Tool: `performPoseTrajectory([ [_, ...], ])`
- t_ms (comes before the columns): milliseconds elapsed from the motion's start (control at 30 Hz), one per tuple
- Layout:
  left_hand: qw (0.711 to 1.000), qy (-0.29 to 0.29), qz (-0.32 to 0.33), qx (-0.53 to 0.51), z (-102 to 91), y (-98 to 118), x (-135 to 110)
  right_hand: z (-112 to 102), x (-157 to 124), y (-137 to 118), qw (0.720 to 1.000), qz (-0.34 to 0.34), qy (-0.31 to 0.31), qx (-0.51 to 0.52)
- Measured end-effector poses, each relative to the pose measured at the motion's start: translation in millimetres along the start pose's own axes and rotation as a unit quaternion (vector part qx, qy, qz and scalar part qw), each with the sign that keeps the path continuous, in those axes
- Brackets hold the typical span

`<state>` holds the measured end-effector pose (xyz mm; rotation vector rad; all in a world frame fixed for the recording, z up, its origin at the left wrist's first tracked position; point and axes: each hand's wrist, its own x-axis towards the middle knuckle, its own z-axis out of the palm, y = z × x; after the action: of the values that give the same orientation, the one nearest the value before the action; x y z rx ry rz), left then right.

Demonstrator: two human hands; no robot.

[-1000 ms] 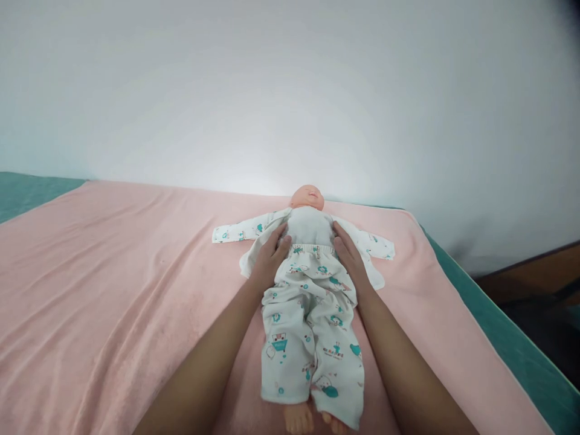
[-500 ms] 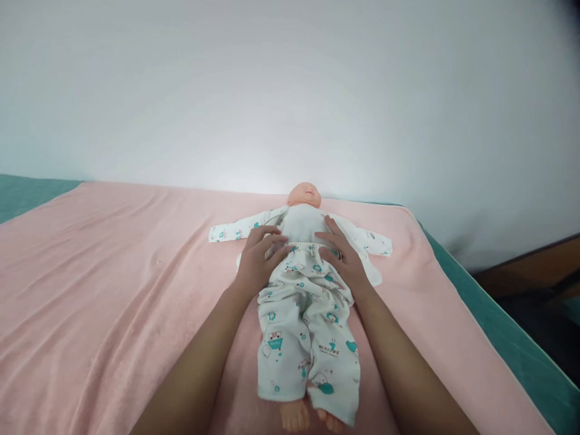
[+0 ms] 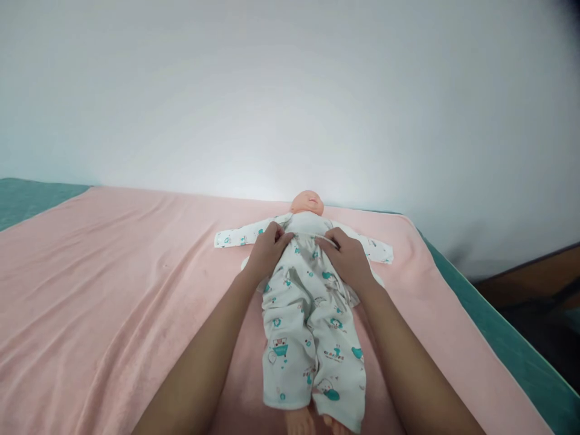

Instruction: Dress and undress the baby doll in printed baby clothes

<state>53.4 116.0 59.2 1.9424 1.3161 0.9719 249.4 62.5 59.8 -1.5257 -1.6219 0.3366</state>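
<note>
A baby doll (image 3: 308, 203) lies on its back, head toward the wall, its feet at the bottom edge of the view. It wears white printed pants (image 3: 290, 326) and a white top (image 3: 309, 222) with long printed sleeves spread to both sides. My left hand (image 3: 267, 249) is closed on the left side of the pants' waistband, fingers curled over the edge. On the right side of the same waistband my right hand (image 3: 345, 252) pinches the cloth. The waistband is drawn up over the doll's belly. The fingertips are partly hidden.
A pink blanket (image 3: 136, 290) with wrinkles on the left lies under the doll. Green bedding (image 3: 489, 320) shows along the right edge and at the far left. A pale wall (image 3: 272, 90) stands behind. Something brown (image 3: 534, 272) and a dark area are at the right.
Both hands have gone from spread fingers beside the waist to gripping the waistband. The waistband now sits higher on the belly, and the pants look straighter at the top.
</note>
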Motion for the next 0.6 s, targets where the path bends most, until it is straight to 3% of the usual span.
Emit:
performPoseTrajectory([
  [67, 0.997, -0.005, -0.046, -0.064, 3.8, -2.5, 15.7, 2.8, 14.6, 4.2, 0.998, 0.059, -0.002, 0.027],
  [133, 0.984, -0.029, -0.091, -0.153, 5.3, -8.5, 25.4, 5.9, 23.6, 12.7, 0.985, 0.115, -0.023, 0.129],
  [233, 0.943, -0.091, -0.152, -0.281, 2.0, -20.7, 26.6, 7.5, 22.4, 27.3, 0.925, 0.185, -0.044, 0.329],
  [333, 0.910, -0.147, -0.178, -0.344, -5.8, -29.2, 20.1, 2.1, 13.1, 37.9, 0.868, 0.222, -0.048, 0.442],
  [433, 0.900, -0.176, -0.184, -0.353, -14.3, -32.0, 14.2, -5.8, 6.5, 46.3, 0.867, 0.226, -0.029, 0.444],
  [600, 0.916, -0.249, -0.137, -0.282, -29.6, -32.0, 4.4, -6.5, -1.8, 63.7, 0.872, 0.219, 0.036, 0.436],
])
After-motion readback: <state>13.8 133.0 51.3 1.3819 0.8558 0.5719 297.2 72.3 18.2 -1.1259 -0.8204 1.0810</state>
